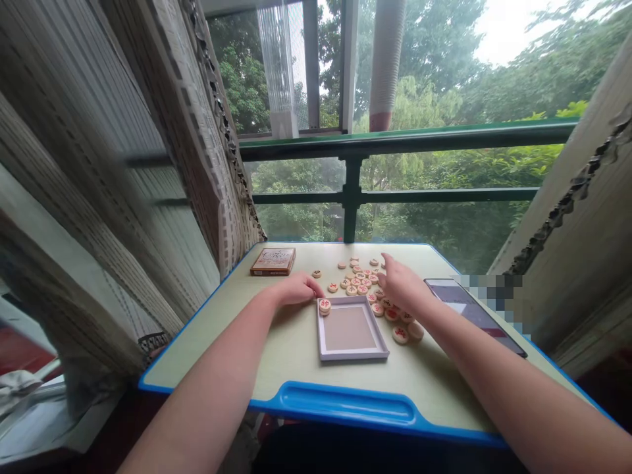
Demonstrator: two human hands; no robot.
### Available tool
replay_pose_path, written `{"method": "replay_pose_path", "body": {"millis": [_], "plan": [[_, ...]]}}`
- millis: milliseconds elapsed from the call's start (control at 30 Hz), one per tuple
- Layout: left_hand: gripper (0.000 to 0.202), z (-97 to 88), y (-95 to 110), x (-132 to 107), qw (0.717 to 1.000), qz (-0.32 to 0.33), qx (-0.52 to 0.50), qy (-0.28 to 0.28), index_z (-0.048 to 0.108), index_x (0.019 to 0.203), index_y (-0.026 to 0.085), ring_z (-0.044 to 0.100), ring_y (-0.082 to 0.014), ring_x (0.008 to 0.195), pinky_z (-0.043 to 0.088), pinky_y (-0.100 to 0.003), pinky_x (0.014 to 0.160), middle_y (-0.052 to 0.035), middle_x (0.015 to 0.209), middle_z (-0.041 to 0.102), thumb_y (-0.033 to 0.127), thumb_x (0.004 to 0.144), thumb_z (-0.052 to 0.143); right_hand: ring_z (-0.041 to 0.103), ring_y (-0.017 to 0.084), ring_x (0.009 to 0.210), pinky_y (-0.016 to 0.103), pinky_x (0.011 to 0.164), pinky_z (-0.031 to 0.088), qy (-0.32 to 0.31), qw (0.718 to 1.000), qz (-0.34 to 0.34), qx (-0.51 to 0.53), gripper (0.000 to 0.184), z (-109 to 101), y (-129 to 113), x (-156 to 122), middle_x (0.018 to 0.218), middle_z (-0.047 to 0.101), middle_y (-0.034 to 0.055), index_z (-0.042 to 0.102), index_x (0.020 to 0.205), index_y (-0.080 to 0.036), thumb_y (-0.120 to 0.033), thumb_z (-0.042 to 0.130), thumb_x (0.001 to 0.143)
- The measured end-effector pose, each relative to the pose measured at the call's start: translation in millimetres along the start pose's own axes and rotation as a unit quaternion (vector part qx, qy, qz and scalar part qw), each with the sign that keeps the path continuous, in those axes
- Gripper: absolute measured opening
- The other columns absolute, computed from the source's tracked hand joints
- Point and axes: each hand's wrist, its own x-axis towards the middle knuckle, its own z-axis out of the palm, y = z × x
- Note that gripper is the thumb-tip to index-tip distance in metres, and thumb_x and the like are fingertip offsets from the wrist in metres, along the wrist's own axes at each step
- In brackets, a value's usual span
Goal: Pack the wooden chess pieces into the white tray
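A shallow grey square tray (322,337) lies in the middle of the pale green table (276,355). One round wooden chess piece (324,305) sits in its far left corner. My left hand (295,289) rests curled on the table just left of that corner, fingertips close to the piece. My right hand (402,283) reaches over a scatter of several wooden chess pieces (356,283) beyond and to the right of the tray, fingers stretched out above them. More pieces (400,334) lie along the tray's right side.
A brown box lid (273,261) lies at the table's far left. A dark tablet (469,313) rests at the right edge. The table has a blue rim with a groove (345,401) at the front. Woven blinds hang on both sides; a green railing (405,139) stands behind.
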Motion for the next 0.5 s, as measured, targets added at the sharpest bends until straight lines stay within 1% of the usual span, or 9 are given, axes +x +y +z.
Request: {"method": "replay_pose_path", "body": {"millis": [67, 100, 133, 200, 267, 300, 333, 400, 500], "plan": [[0.036, 0.3, 0, 0, 1.000, 0.001, 0.003, 0.001, 0.073, 0.077, 0.015, 0.061, -0.0188, 0.087, 0.044, -0.025, 0.083, -0.0047, 0.085, 0.070, 0.008, 0.057, 0.045, 0.048, 0.027, 0.113, 0.035, 0.092, 0.036, 0.014, 0.999, 0.002, 0.036, 0.062, 5, 2, 3, 0.127, 0.049, 0.0206, 0.016, 0.140, -0.001, -0.031, 0.030, 0.088], [0.035, 0.2, 1, 0, 1.000, 0.001, 0.006, 0.001, 0.073, 0.077, 0.015, 0.061, -0.0188, 0.087, 0.044, -0.025, 0.083, -0.0046, 0.085, 0.070, 0.008, 0.057, 0.045, 0.045, 0.026, 0.116, 0.035, 0.095, 0.034, 0.011, 0.999, -0.011, 0.047, 0.063, 8, 3, 4, 0.130, 0.047, 0.0198, 0.015, 0.141, -0.001, -0.033, 0.029, 0.089], [0.035, 0.1, 2, -1, 1.000, 0.000, 0.008, 0.001, 0.073, 0.078, 0.015, 0.061, -0.0187, 0.087, 0.044, -0.025, 0.082, -0.0045, 0.085, 0.070, 0.008, 0.058, 0.045, 0.042, 0.026, 0.119, 0.034, 0.097, 0.032, 0.002, 0.998, -0.033, 0.052, 0.061, 11, 3, 5, 0.133, 0.045, 0.0176, 0.019, 0.141, -0.004, -0.035, 0.029, 0.089], [0.035, -0.5, 3, -2, 1.000, -0.004, 0.012, -0.001, 0.073, 0.079, 0.015, 0.061, -0.0185, 0.087, 0.044, -0.025, 0.082, -0.0042, 0.086, 0.070, 0.009, 0.058, 0.045, 0.036, 0.024, 0.124, 0.034, 0.102, 0.027, -0.024, 0.995, -0.086, 0.044, 0.053, 17, 2, 6, 0.136, 0.044, 0.0117, 0.035, 0.136, -0.011, -0.036, 0.028, 0.090], [0.034, -1.1, 4, -2, 1.000, -0.010, 0.013, -0.003, 0.073, 0.080, 0.015, 0.061, -0.0184, 0.087, 0.044, -0.025, 0.081, -0.0042, 0.087, 0.070, 0.010, 0.059, 0.047, 0.037, 0.023, 0.123, 0.034, 0.103, 0.026, -0.044, 0.991, -0.121, 0.031, 0.046, 21, 2, 7, 0.132, 0.049, 0.0077, 0.051, 0.124, -0.015, -0.035, 0.027, 0.090], [0.033, -1.4, 4, -3, 1.000, -0.012, 0.011, -0.003, 0.073, 0.081, 0.015, 0.061, -0.0184, 0.087, 0.044, -0.025, 0.081, -0.0043, 0.087, 0.070, 0.010, 0.060, 0.047, 0.040, 0.023, 0.120, 0.034, 0.101, 0.028, -0.047, 0.991, -0.124, 0.029, 0.045, 22, 2, 8, 0.128, 0.053, 0.0071, 0.056, 0.119, -0.016, -0.034, 0.026, 0.090], [0.033, -1.5, 5, -3, 1.000, -0.013, 0.008, -0.003, 0.073, 0.081, 0.015, 0.061, -0.0184, 0.087, 0.044, -0.025, 0.081, -0.0044, 0.088, 0.070, 0.010, 0.060, 0.048, 0.043, 0.023, 0.117, 0.033, 0.099, 0.030, -0.044, 0.992, -0.118, 0.030, 0.043, 23, 3, 9, 0.124, 0.056, 0.0071, 0.059, 0.115, -0.017, -0.032, 0.027, 0.090], [0.033, -1.6, 6, -4, 1.000, -0.014, 0.003, -0.002, 0.072, 0.083, 0.015, 0.061, -0.0184, 0.087, 0.044, -0.025, 0.081, -0.0045, 0.088, 0.070, 0.010, 0.061, 0.049, 0.047, 0.022, 0.111, 0.032, 0.095, 0.034, -0.033, 0.994, -0.100, 0.034, 0.040, 24, 7, 12, 0.119, 0.059, 0.0077, 0.059, 0.114, -0.016, -0.027, 0.030, 0.088], [0.034, -1.8, 10, -7, 1.000, -0.017, 0.006, -0.001, 0.072, 0.083, 0.015, 0.061, -0.0183, 0.088, 0.045, -0.025, 0.081, -0.0040, 0.087, 0.071, 0.009, 0.061, 0.048, 0.047, 0.022, 0.110, 0.031, 0.094, 0.034, -0.021, 0.994, -0.104, 0.024, 0.040, 24, 13, 17, 0.119, 0.059, 0.0067, 0.058, 0.117, -0.017, -0.018, 0.035, 0.084]]}}
